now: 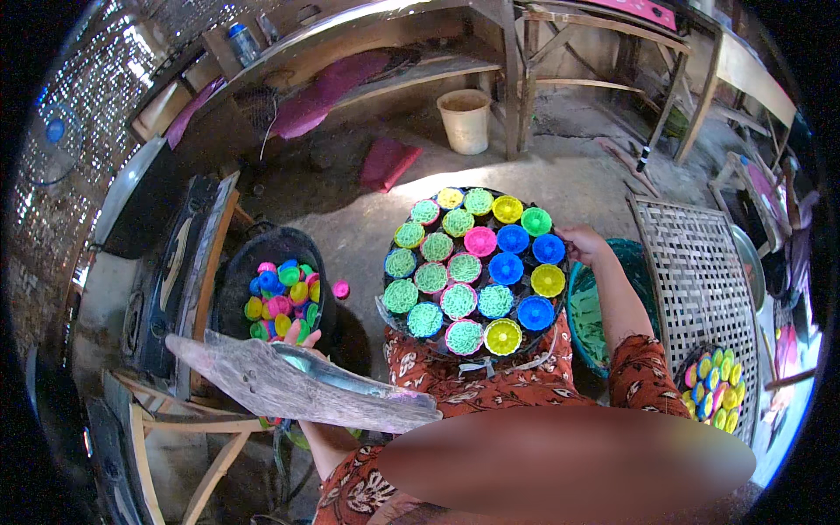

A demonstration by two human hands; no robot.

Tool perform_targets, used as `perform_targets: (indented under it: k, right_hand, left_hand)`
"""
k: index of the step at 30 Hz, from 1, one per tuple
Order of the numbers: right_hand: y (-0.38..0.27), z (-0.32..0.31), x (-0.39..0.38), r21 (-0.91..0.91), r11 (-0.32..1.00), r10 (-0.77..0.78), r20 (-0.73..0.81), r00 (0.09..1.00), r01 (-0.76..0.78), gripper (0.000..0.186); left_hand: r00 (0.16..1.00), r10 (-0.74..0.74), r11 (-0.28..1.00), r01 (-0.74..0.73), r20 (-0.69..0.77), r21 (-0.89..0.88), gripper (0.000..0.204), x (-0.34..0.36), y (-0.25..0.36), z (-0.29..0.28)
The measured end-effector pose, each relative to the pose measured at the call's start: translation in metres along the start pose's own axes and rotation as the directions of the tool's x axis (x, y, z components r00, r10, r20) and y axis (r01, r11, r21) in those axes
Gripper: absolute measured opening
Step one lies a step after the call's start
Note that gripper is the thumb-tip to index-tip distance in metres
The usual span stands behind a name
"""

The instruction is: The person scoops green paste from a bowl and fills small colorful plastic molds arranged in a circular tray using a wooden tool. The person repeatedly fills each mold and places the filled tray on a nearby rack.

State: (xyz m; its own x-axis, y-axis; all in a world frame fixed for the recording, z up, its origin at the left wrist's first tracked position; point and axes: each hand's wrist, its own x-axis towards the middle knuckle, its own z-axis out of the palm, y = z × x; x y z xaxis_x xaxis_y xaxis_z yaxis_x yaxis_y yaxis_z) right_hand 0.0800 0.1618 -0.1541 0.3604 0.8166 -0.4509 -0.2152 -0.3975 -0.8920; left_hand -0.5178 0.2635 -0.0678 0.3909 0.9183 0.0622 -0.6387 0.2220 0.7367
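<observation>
A round tray [382, 308] rests over my lap, covered with small fluted cups. Many hold pale green strands [430, 277]; on the right side blue cups [506, 269], yellow cups [549, 281] and a green one [536, 220] show no strands. My right hand [584, 246] is closed on the tray's right rim. My left hand [304, 338] is at the near edge of a black basin [229, 262] of loose coloured cups [278, 306]. A green cup [304, 329] shows between its fingers. A weathered wooden plank [289, 381] hides part of that hand and wrist.
Right of my lap stands a teal tub [576, 302] with pale green stuff inside. Beyond it a woven bamboo rack [700, 262] carries a cluster of filled cups [716, 385]. One pink cup [341, 289] lies on the floor. A whitish bucket [465, 122] stands by the back shelf.
</observation>
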Motion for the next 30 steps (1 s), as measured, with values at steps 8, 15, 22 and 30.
perform_targets:
  k: [8,15,22,30]
  right_hand:
    - [0.013,0.02,-0.034,-0.239,0.964,-0.152,-0.137,0.979,0.116,0.023]
    - [0.049,0.041,-0.093,-0.149,0.982,-0.162,-0.355,0.921,0.115,0.021]
    - [0.072,0.09,-0.131,0.183,0.975,-0.027,-0.476,0.879,0.129,0.023]
    - [0.058,0.155,-0.138,0.572,0.809,0.045,-0.286,0.957,0.133,0.012]
  left_hand:
    - [0.723,-0.027,0.998,-0.017,0.691,0.057,0.077,0.039,-0.021,-0.006]
    - [0.685,-0.08,0.994,0.001,0.724,0.11,0.079,0.046,-0.027,-0.015]
    - [0.824,0.016,0.993,-0.08,0.566,0.088,0.079,0.035,-0.044,0.016]
    - [0.785,0.005,0.996,-0.057,0.619,0.064,0.081,0.041,-0.053,0.017]
